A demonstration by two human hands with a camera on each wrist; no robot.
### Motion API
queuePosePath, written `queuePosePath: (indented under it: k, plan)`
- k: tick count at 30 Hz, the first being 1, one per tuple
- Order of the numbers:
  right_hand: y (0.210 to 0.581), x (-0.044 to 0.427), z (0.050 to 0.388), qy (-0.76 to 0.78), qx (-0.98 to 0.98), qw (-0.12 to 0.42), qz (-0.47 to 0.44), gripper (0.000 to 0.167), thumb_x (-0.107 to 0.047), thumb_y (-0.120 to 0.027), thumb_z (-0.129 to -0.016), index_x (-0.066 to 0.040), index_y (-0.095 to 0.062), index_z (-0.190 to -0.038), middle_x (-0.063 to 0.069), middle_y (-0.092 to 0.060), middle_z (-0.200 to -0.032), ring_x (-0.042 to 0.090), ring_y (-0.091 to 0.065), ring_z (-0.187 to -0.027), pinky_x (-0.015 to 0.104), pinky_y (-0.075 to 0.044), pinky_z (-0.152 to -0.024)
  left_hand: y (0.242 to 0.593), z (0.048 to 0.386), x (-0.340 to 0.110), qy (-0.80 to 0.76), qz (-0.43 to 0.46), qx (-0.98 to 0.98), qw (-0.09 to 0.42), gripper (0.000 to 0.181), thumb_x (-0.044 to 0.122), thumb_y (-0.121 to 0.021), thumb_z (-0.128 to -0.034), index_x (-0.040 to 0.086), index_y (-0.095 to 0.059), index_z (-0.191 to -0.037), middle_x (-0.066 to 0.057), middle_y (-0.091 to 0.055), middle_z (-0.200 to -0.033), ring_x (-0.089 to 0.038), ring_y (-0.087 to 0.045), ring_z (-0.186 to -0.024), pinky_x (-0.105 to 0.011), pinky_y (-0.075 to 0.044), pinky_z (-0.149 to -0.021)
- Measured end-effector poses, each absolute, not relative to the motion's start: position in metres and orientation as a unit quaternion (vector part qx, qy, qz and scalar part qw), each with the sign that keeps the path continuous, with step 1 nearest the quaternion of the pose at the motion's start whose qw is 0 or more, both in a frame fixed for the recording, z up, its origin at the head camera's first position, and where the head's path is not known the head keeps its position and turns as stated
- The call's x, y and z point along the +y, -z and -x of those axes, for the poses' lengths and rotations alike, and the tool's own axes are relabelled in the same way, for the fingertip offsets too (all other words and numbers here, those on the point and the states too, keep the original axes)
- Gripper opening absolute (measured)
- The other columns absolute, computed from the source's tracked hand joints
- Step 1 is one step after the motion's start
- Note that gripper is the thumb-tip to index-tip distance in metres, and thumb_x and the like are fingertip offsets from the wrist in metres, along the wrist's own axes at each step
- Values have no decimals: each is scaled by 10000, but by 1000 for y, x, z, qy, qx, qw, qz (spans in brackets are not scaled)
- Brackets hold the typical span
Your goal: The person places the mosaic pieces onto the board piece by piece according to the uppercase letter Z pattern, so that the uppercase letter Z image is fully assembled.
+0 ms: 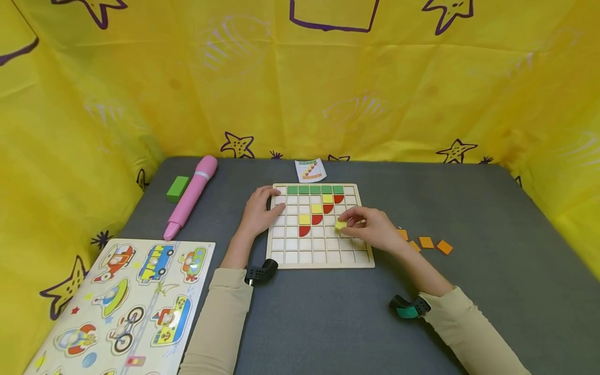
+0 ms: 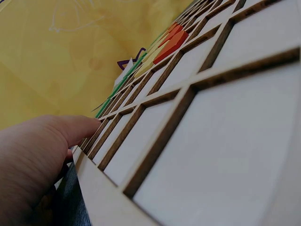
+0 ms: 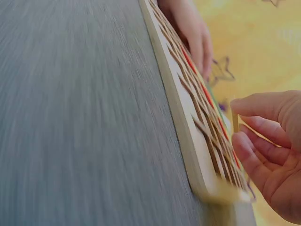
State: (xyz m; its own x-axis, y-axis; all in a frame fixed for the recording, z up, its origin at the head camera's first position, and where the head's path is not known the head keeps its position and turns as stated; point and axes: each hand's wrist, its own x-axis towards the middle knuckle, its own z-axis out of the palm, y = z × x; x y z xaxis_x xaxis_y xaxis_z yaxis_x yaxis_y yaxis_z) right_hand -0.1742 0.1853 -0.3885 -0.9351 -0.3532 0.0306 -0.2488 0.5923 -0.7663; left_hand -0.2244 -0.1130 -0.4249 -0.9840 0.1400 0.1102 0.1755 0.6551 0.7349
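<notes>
A wooden grid board lies on the table, with a row of green square tiles along its top. Yellow square tiles and red quarter-circle tiles step diagonally down to the left. My right hand pinches a yellow square tile between thumb and fingers above the board's right half. In the right wrist view that tile stands edge-on. My left hand rests at the board's upper left edge, thumb and a finger reaching onto it.
Several orange square tiles lie right of the board, partly behind my right forearm. A small pattern card sits beyond it. Left are a pink microphone-like stick, a green block and a vehicle picture puzzle. Yellow cloth surrounds the table.
</notes>
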Motion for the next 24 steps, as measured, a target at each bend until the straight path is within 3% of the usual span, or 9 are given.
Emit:
queuePosePath:
  k: [12,24]
  plan:
    - [393,116,180,407,868,43,280,133,-97,-784,-812,-92,-718,-927,-27,-639,-839,141,-593,-797,272,-541,-752,424,224,-113,408,91,-908,29,392,252,-628,-951,41,-584,-1278,-175,-416,-1449,-356,-345,-1361,-537,-233,-1121]
    - [395,86,185,349,876,31,330,150,-97,-779,-826,-72,-702,-952,23,-621,-813,157,-556,-751,252,-475,-683,425,224,-115,408,100,-907,39,400,235,-638,-937,20,-592,-1271,-191,-433,-1430,-361,-364,-1348,-535,-251,-1113]
